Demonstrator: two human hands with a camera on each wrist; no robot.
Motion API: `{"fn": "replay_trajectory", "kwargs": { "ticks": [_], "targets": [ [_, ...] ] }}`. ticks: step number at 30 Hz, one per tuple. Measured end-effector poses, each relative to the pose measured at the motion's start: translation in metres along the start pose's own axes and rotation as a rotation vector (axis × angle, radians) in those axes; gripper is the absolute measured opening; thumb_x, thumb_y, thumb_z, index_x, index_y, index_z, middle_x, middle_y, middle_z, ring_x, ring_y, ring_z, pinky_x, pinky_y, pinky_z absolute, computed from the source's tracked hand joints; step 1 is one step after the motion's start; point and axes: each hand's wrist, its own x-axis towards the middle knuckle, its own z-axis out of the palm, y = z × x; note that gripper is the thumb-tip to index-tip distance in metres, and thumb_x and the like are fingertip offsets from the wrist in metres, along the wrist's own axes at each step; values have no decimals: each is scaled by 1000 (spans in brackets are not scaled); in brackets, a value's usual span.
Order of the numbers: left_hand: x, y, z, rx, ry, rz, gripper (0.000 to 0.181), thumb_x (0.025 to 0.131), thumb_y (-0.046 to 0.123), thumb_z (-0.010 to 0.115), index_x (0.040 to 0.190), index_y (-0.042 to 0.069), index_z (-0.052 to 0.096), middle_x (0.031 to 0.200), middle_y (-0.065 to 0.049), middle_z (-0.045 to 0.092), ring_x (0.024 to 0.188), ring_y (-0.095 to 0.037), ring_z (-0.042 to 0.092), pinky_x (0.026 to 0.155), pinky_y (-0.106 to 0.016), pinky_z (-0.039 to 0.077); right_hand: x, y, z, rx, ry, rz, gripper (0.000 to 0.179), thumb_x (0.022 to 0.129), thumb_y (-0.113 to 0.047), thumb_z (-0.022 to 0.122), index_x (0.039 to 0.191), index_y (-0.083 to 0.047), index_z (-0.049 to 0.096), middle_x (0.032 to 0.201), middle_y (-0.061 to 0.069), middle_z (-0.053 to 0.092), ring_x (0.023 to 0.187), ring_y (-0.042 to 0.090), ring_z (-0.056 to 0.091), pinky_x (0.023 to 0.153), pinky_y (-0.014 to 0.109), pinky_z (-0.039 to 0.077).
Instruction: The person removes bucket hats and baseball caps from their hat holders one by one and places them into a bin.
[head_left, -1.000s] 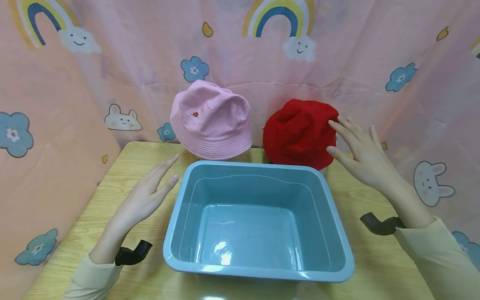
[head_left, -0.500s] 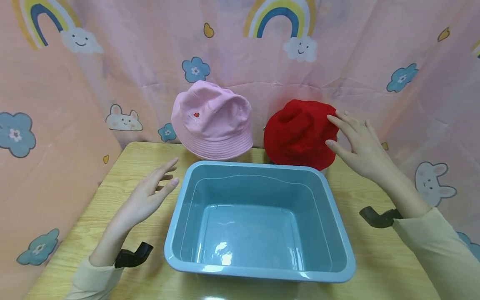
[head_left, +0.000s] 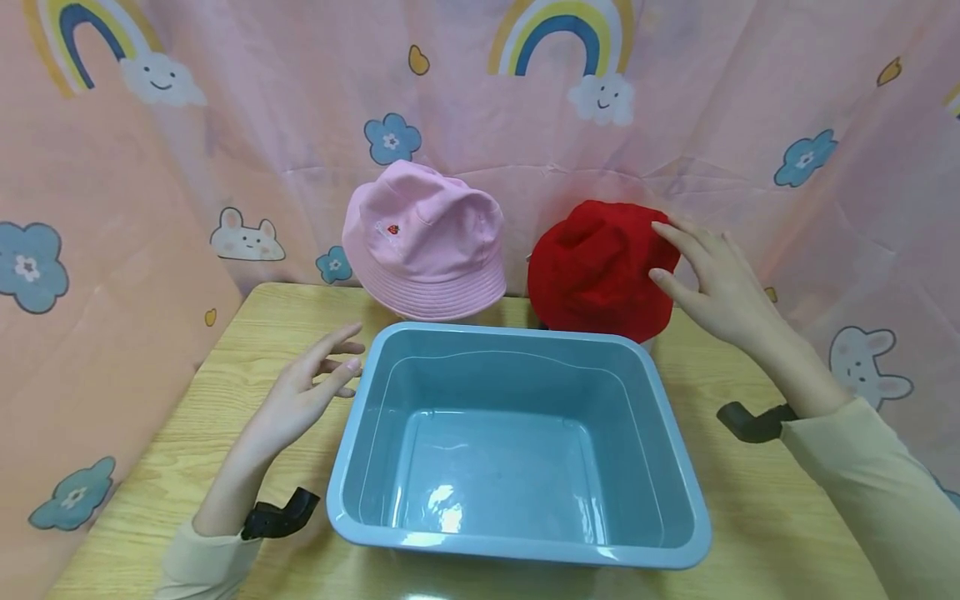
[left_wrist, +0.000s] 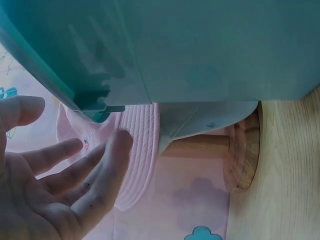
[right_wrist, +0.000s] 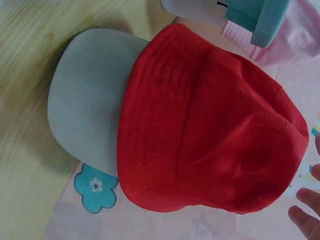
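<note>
A thin, printed cloth (head_left: 292, 125) hangs behind a wood-grained table (head_left: 225, 367). A glossy blue plastic tub (head_left: 517, 547) stands there. At the tub's 11 o'clock is the pink hat (head_left: 423, 233), its fabric brim ridged with stitching; at 1 o'clock, the creased, round-crowned red hat (head_left: 592, 267) over a smooth grey form (right_wrist: 90, 100). At 2 o'clock the right hand (head_left: 723, 292), fingers bent and apart, is just beside the red hat. At 9 o'clock the left hand (head_left: 300, 396), fingers loosely curved and parted, nears the tub's rim; contact cannot be told.
</note>
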Motion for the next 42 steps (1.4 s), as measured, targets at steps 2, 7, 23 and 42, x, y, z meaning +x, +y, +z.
{"fn": "replay_trajectory", "kwargs": {
  "ticks": [2, 7, 23, 42],
  "targets": [
    [0, 0, 1, -37, -1, -15, 49, 101, 29, 48, 147, 18, 37, 133, -18, 52, 109, -33, 60, 80, -35, 58, 2, 0, -1, 6, -3, 2, 61, 96, -27, 55, 151, -17, 31, 157, 17, 26, 142, 43, 24, 117, 63, 5],
    [-2, -1, 2, -100, -7, -49, 48, 101, 30, 48, 146, 15, 39, 131, -19, 53, 101, -24, 63, 76, -34, 59, 6, 1, -3, 8, -3, -3, 60, 96, -27, 54, 151, -16, 32, 157, 16, 27, 142, 42, 24, 117, 63, 6],
    [4, 2, 7, -263, -77, -45, 50, 100, 28, 51, 144, 9, 40, 121, -19, 49, 84, -12, 65, 68, -33, 59, 17, 0, -20, -40, -9, 8, 58, 96, -23, 56, 149, -15, 35, 154, 17, 32, 140, 44, 30, 110, 67, 22],
    [-5, 1, 3, -294, -59, -69, 49, 97, 23, 56, 141, 6, 42, 125, -24, 50, 84, -10, 68, 69, -34, 58, 46, -4, -10, -35, -70, -42, 49, 92, -13, 60, 140, -6, 47, 138, 24, 48, 128, 44, 41, 105, 62, 35]
  ]
}}
